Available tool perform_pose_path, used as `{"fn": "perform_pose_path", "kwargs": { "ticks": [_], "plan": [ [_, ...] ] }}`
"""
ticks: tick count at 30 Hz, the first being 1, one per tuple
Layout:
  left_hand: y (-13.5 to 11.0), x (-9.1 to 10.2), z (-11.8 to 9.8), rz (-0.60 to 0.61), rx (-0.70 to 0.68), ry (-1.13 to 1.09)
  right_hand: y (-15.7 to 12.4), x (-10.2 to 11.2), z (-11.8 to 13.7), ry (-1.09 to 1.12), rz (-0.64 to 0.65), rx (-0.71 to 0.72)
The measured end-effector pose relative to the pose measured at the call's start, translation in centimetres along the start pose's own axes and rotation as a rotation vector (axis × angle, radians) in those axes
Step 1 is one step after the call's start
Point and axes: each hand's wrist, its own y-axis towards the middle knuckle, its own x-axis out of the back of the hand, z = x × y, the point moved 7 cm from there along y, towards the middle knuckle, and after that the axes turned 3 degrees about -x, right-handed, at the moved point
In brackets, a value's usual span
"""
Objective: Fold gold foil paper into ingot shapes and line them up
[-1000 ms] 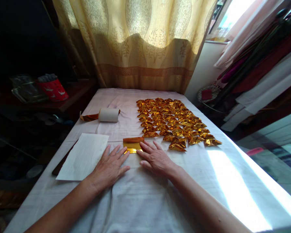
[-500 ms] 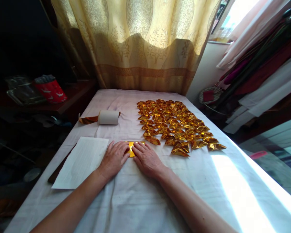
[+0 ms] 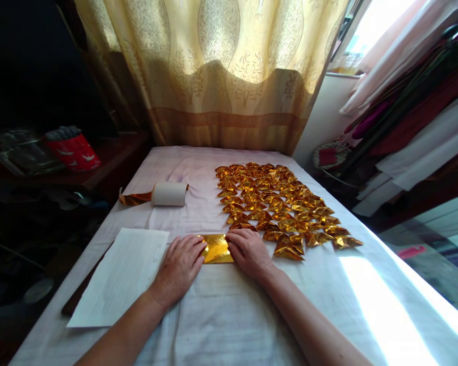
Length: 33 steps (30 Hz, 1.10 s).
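Note:
A folded strip of shiny gold foil paper [image 3: 217, 249] lies on the white cloth between my two hands. My left hand [image 3: 182, 262] is closed over its left end, fingers together and thumb by the near edge. At the right end, my right hand [image 3: 249, 251] has its fingers bent together over the foil. Both ends are hidden under the fingertips. Several rows of folded gold foil ingots [image 3: 275, 195] lie just beyond and to the right of my right hand.
To the left, a white sheet of paper [image 3: 124, 274] rests over a dark board. Behind it lies a pale roll [image 3: 169, 194] with foil trailing from it. A red holder [image 3: 74, 152] stands on a dark cabinet. A curtain [image 3: 229, 117] hangs behind the cloth-covered surface [image 3: 221, 320].
My hands have moved apart from the middle of the foil to its two ends, uncovering more of it. The whole view has shifted slightly, with things appearing lower.

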Motion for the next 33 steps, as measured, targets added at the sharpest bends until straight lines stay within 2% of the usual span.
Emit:
{"fn": "perform_pose_path", "kwargs": {
  "ticks": [10, 13, 16, 20, 25, 29, 33],
  "plan": [
    [0.2, 0.5, -0.2, 0.015, -0.004, 0.008, 1.7, -0.5, -1.2, 0.017, -0.054, -0.002],
    [0.1, 0.5, -0.3, 0.018, 0.001, 0.029, 0.8, 0.3, -0.4, 0.006, -0.114, 0.001],
    [0.0, 0.4, -0.7, 0.021, 0.008, 0.054, -0.8, 0.8, 1.6, -0.025, -0.142, 0.032],
    [-0.1, 0.0, -1.6, 0.025, 0.018, 0.068, -2.0, -1.0, 4.6, -0.075, 0.084, 0.068],
    [-0.2, -0.9, -1.8, 0.097, 0.044, 0.091, -1.8, -3.3, 4.9, -0.080, 0.368, -0.031],
    [-0.3, -1.1, -1.5, 0.140, 0.076, 0.139, -2.1, -2.9, 4.1, -0.099, 0.449, -0.062],
    [-0.3, -0.8, -1.3, 0.166, 0.066, 0.152, -2.8, -1.8, 2.7, -0.158, 0.464, -0.107]
  ]
}}
